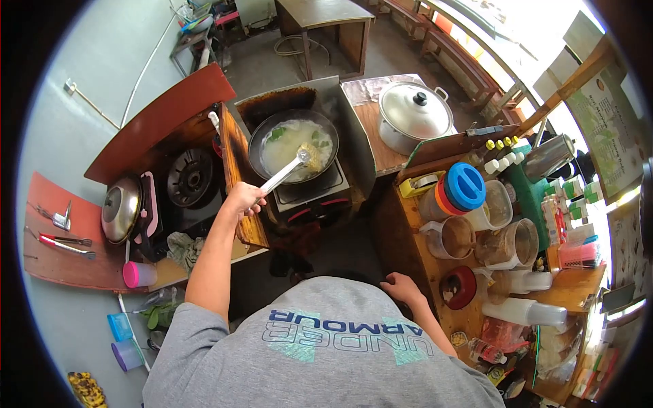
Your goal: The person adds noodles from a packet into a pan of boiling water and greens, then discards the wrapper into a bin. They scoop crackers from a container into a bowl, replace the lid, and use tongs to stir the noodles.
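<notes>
Long metal tongs [277, 179] are gripped in my left hand [245, 199], the fingers closed round the near end. Their far tips reach into a dark wok [254, 146] on a gas stove [316, 190]. Pale, cloudy liquid [280, 153] fills the wok, with green leaves [277, 134] floating in it. Yellowish noodles [314, 158] lie at the tong tips. Low beside the right-hand counter, my right hand [403, 289] hangs with nothing in it, its fingers loosely bent and apart.
A lidded steel pot [415, 115] stands right of the stove's metal shield [354, 129]. Plastic tubs [449, 238] and a red bowl [458, 287] crowd the right counter. On the left are another burner [190, 178], a wooden partition [238, 163], a lidded pan [122, 209] and a cloth [185, 251].
</notes>
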A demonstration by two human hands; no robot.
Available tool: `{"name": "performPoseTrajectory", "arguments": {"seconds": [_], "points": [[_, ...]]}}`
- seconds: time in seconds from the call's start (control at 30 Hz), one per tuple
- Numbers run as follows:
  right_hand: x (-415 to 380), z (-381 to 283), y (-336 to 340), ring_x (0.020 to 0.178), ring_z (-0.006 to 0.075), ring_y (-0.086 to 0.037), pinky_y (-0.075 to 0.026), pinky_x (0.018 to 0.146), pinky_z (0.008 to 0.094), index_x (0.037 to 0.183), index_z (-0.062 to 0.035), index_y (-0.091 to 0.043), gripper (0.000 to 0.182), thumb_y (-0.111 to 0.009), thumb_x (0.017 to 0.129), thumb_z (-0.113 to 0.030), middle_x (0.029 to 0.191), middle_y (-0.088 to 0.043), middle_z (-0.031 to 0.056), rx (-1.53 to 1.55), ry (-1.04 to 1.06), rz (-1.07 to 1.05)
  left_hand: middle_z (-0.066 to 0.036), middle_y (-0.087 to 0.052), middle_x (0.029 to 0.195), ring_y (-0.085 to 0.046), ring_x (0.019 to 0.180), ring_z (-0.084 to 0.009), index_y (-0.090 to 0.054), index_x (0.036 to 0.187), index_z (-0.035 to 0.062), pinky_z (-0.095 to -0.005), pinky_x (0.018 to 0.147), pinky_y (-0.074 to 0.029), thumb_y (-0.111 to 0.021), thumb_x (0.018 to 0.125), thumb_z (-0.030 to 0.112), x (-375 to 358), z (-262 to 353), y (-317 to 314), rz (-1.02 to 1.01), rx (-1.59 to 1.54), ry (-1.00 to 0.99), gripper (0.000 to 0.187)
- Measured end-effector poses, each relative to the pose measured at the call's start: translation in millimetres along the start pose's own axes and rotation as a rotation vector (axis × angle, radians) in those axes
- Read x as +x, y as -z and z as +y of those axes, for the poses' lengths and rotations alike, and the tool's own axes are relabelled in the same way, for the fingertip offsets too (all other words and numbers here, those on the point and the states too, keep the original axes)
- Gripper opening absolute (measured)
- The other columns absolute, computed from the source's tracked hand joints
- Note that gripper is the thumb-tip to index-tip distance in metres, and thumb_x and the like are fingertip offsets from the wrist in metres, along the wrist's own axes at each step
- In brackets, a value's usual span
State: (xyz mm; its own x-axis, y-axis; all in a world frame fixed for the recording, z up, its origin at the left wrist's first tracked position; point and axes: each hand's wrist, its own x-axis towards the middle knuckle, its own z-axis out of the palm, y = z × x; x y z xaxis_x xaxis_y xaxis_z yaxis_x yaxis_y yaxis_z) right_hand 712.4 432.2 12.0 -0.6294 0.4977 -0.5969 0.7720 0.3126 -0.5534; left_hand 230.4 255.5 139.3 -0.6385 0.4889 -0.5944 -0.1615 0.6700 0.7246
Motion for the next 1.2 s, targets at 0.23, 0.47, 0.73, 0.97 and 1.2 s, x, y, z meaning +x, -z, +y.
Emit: {"name": "performPoseTrajectory", "arguments": {"seconds": [0.23, 0.47, 0.73, 0.97, 1.2], "points": [[-4.6, 15.4, -10.6, 0.113, 0.0361, -0.063, -0.05, 0.095, 0.0408, 0.121, 0.0, -0.064, 0.056, -0.067, 0.085, -0.042, 0.12, -0.067, 0.0213, -0.123, -0.049, -0.069, -0.009, -0.067, 0.072, -0.058, 0.048, -0.0126, -0.07, 0.093, -0.0061, -0.0275, 0.04, -0.041, -0.068, 0.091, 0.026, -44.7, 30.3, 23.7, 0.059, 0.25, -0.037, 0.032], [-9.7, 46.9, -18.3, 0.112, 0.0373, -0.063, -0.05, 0.095, 0.0412, 0.118, -0.0003, -0.066, 0.056, -0.068, 0.083, -0.045, 0.118, -0.067, 0.0221, -0.147, -0.058, -0.069, -0.022, -0.071, 0.092, -0.069, 0.094, -0.0395, -0.075, 0.092, 0.0012, -0.0476, 0.083, -0.054, -0.071, 0.083, 0.025, -37.4, 36.3, -3.1, 0.418, 0.781, -0.282, 0.026], [-24.6, 104.6, -32.4, 0.111, 0.0377, -0.063, -0.051, 0.094, 0.0427, 0.114, 0.0002, -0.069, 0.052, -0.067, 0.083, -0.041, 0.117, -0.067, 0.0231, -0.138, -0.142, -0.106, -0.023, -0.071, 0.093, -0.07, 0.09, -0.0384, -0.073, 0.091, -0.0003, -0.0464, 0.082, -0.056, -0.071, 0.083, 0.025, -13.8, 26.3, -37.9, 0.45, 0.948, -0.361, 0.026], [-41.1, 138.1, -49.9, 0.11, 0.0391, -0.063, -0.05, 0.094, 0.043, 0.112, -0.0015, -0.071, 0.05, -0.065, 0.082, -0.041, 0.116, -0.067, 0.0224, -0.074, -0.265, -0.165, -0.022, -0.071, 0.096, -0.069, 0.092, -0.0381, -0.074, 0.093, 0.0028, -0.0469, 0.083, -0.056, -0.07, 0.084, 0.026, -4.3, 19.3, -40.6, 0.41, 0.911, -0.381, 0.025], [-60.1, 148.8, -46.8, 0.11, 0.0395, -0.063, -0.05, 0.095, 0.0431, 0.107, -0.0008, -0.072, 0.049, -0.063, 0.083, -0.043, 0.116, -0.067, 0.0238, -0.063, -0.23, -0.151, -0.024, -0.069, 0.094, -0.067, 0.092, -0.0394, -0.075, 0.095, 0.0055, -0.047, 0.084, -0.054, -0.067, 0.084, 0.025, -14.8, 33.9, -41.6, 0.344, 0.862, -0.404, 0.024]]}}
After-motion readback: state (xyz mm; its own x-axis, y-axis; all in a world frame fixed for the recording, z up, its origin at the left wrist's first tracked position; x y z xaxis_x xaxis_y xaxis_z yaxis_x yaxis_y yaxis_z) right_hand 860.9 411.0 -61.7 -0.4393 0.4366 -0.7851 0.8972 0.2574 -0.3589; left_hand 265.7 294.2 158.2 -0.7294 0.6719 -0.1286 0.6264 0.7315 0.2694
